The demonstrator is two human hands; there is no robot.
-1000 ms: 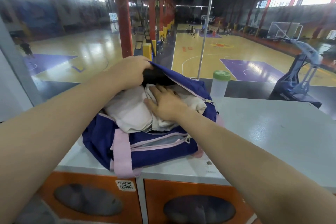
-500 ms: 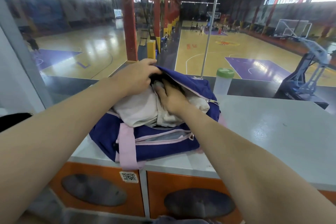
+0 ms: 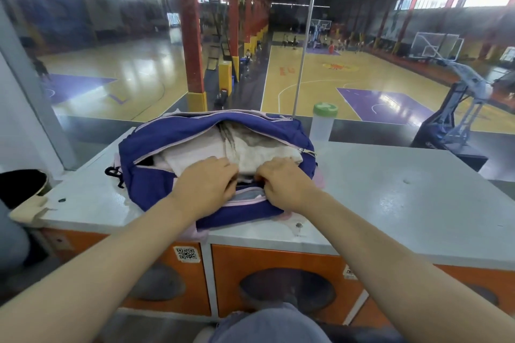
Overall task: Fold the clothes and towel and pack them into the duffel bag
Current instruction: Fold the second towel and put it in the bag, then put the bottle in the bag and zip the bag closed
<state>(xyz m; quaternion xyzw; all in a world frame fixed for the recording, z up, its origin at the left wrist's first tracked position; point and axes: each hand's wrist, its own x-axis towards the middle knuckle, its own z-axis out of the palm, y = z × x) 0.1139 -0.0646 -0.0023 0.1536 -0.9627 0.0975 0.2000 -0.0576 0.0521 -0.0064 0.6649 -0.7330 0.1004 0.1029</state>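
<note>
Matt blue woven cloth with pale pink trim on the duffel bag (image 3: 156,175); soft, creased off-white cloth inside (image 3: 195,156); speckled grey tabletop (image 3: 390,198), smooth with dull sheen; translucent plastic bottle (image 3: 323,125), green lid; glossy orange locker fronts (image 3: 278,259).

Clothes (image 3: 223,147) in bag (image 3: 172,133), bottle (image 3: 323,122) perhaps behind

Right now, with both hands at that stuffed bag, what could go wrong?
The pale folded cloth bulges above the open blue duffel bag, so the zipper might snag it. The bag's near side overhangs the grey countertop edge; tugging could slide it off. The green-lidded clear bottle behind could get bumped.
</note>
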